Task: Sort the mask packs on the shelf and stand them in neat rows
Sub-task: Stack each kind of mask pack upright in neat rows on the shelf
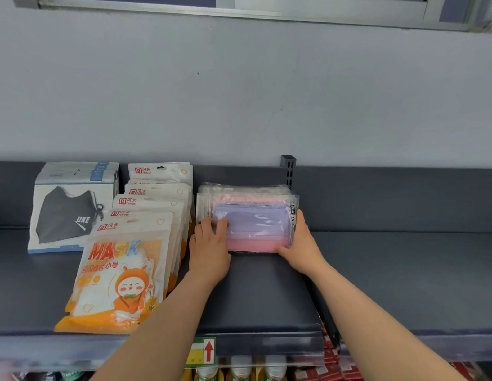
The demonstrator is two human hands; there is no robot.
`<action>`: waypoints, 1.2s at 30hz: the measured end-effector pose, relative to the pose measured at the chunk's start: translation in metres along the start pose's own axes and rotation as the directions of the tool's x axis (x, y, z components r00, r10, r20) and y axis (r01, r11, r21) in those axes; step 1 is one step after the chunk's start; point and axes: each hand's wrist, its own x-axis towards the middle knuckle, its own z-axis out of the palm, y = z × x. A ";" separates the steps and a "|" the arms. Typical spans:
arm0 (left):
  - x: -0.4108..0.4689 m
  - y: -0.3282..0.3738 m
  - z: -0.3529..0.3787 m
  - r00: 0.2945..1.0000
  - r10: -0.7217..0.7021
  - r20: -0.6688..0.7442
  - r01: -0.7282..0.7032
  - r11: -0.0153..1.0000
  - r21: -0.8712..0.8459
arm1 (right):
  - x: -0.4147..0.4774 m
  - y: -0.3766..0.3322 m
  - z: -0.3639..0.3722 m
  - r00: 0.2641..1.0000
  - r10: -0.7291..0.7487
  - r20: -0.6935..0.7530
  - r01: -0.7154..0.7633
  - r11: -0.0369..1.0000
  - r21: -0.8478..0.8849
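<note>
A clear plastic pack of purple-to-pink face masks (256, 229) stands on its long edge near the middle of the dark grey metal shelf (377, 270), at the front of a short row of similar clear packs of pink masks (245, 192) that reaches back towards the shelf's rear panel. Both hands grasp this front pack. The left hand (210, 251) is at its left end, with curled fingers (221, 225) lying over the front face. The right hand (302, 243) clasps the right end, its thumb (283, 250) pressed along the lower front corner; its other fingers are hidden behind the pack. Both forearms reach in from the bottom of the view.

Just left of the left hand, a row of orange-and-white pouches printed "MASK" with a cartoon rabbit (115, 276) leans back one behind another, the front one reaching almost to the shelf's front lip. Further left and back stands a row of white packs showing a black mask (66, 215).

Behind the pink packs, a dark slotted upright post (288, 169) rises at the shelf's rear against a pale grey wall (239, 92), and a metal window frame (239, 9) runs along the top. On the shelf's front edge a yellow-and-green label with a red arrow (203, 350) sits in the price rail. Below it are bottle tops (239, 369) and red packets (333, 361).
</note>
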 end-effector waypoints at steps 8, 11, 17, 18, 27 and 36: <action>-0.003 0.001 -0.001 1.000 0.003 0.004 -0.003 1.000 0.008 | 0.002 0.005 -0.001 0.999 0.034 0.022 -0.034 0.999 -0.013; -0.004 0.001 -0.001 1.000 0.009 0.003 -0.010 1.000 0.013 | 0.003 0.004 -0.002 0.999 0.043 0.025 -0.043 0.999 0.027; 0.001 0.001 -0.002 1.000 0.021 -0.011 -0.021 1.000 0.019 | 0.018 -0.011 -0.017 0.983 0.181 -0.022 -0.154 0.891 0.427; 0.002 0.001 -0.002 1.000 0.026 -0.015 -0.026 0.999 0.021 | 0.023 -0.013 -0.017 0.978 0.209 -0.006 -0.179 0.850 0.495; 0.007 0.002 0.000 0.998 0.049 -0.030 -0.048 0.998 0.037 | 0.050 -0.018 -0.011 0.960 0.250 0.129 -0.275 0.736 0.618; 0.007 0.000 -0.001 0.997 0.048 -0.064 -0.045 0.998 0.051 | 0.054 -0.008 -0.010 0.966 0.232 0.115 -0.252 0.748 0.614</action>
